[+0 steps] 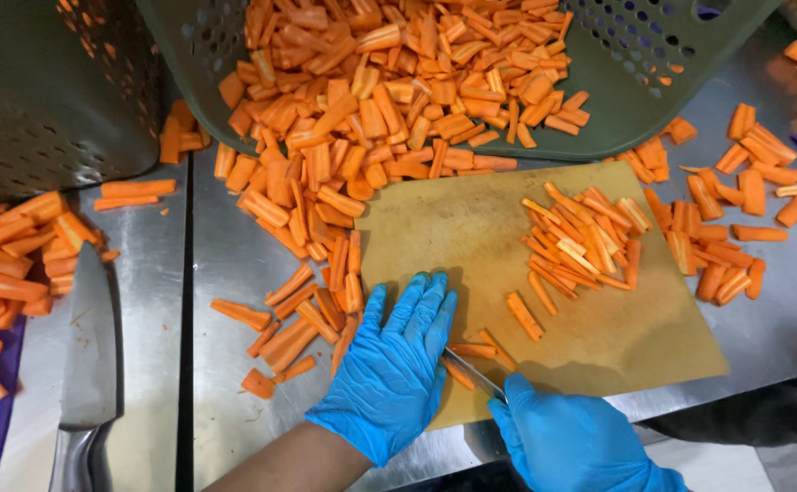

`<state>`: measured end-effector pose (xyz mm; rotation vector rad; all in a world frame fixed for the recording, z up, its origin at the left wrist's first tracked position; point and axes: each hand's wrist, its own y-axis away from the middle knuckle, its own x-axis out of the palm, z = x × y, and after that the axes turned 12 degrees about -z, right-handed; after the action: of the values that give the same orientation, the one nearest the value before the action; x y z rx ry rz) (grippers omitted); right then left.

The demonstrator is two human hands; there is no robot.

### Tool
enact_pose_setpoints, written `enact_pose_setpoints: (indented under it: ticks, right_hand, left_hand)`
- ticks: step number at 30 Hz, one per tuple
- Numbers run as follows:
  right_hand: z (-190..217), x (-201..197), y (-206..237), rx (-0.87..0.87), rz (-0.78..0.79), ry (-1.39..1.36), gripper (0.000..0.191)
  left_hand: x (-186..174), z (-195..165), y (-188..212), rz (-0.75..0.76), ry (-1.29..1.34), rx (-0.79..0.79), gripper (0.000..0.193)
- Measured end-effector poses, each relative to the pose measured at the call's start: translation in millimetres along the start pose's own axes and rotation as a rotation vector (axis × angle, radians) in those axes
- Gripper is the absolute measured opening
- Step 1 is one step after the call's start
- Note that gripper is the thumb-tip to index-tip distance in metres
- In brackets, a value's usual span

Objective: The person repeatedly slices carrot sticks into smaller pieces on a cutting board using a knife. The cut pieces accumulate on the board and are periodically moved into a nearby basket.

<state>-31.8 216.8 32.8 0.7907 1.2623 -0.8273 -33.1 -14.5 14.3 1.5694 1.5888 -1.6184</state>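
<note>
- Two gloved hands at the near edge of the tan cutting board [471, 237], close together.
- Left hand [396, 369]: flat, palm down, fingers spread forward, pressing on carrot pieces [473, 351] at the board's near-left part; open rather than clenched, holding down rather than gripping.
- Right hand [571, 442]: closed round a knife handle at the near edge, largely cut off by the frame; thin knife blade [476, 374] running left and far from it, under the left palm's edge.
- Risk, as a judgement: blade just beside the left fingers, so a slip on the wet carrot or a rolling piece could carry the edge into the glove.
- Also possible: board sliding on the steel tabletop [225, 273], since its near edge sits close to the tabletop's lip.
- Cut sticks [581, 241] heaped on the board's far-right part, well apart from the blade.
- Green perforated basket [617, 109] tipped at the far side, spilling carrot chunks [389, 100] onto the tabletop and board edge.
- Second, large knife [88, 355] lying idle at the near left, beside more carrot.
</note>
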Motion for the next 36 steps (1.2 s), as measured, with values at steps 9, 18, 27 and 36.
enact_pose_setpoints:
  ticks: [9, 18, 27, 36]
  right_hand:
    - [-2, -7, -6, -0.012, -0.014, 0.037, 0.031]
    - [-8, 5, -5, 0.113, 0.087, 0.113, 0.04]
    - [-71, -26, -56, 0.449, -0.078, 0.204, 0.05]
    - [-66, -21, -44, 0.437, -0.196, 0.176, 0.046]
  left_hand:
    - [-18, 8, -4, -0.114, 0.104, 0.025, 0.091]
    - [-93, 102, -8, 0.085, -0.207, -0.45, 0.039]
    - [-73, 115, 3, 0.287, -0.07, -0.549, 0.048]
    - [-81, 96, -6, 0.178, -0.167, -0.418, 0.07]
